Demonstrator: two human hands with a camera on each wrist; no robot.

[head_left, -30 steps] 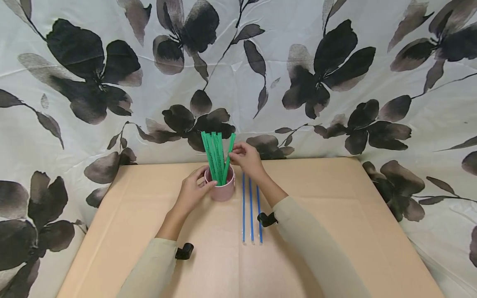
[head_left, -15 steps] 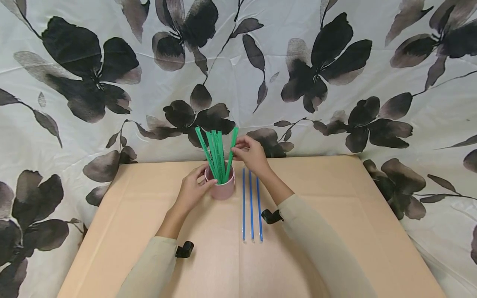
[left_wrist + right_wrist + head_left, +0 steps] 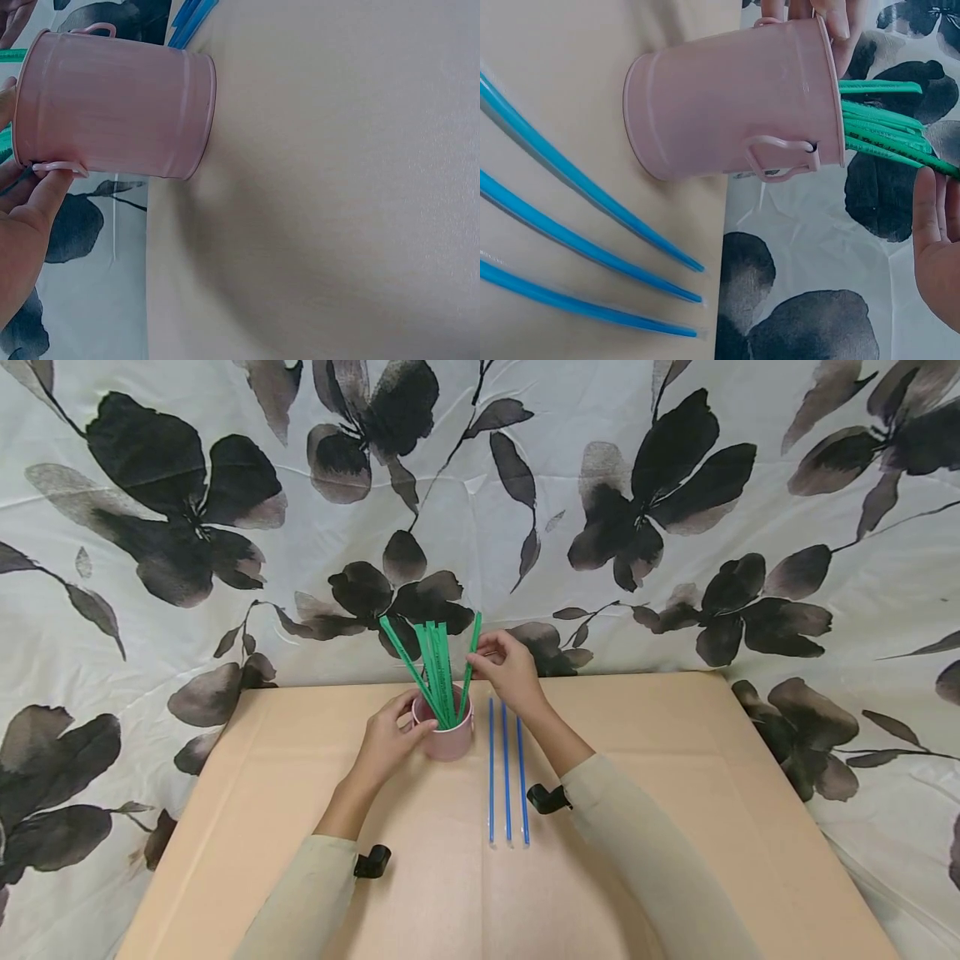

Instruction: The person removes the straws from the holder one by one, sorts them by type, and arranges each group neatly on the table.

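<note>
Pinching one green straw (image 3: 469,656) near its top, the right hand (image 3: 510,670) could tip the cup (image 3: 444,737) near the desk's (image 3: 675,793) far edge, should the left hand's (image 3: 386,743) curled fingers slip.

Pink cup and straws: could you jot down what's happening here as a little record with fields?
cup: pink cup upright on tan table
in cup: green straws
left hand: grips the cup's rim
right hand: fingers pinch one green straw near its top
on table: three blue straws side by side, right of cup
backdrop: floral cloth
</note>
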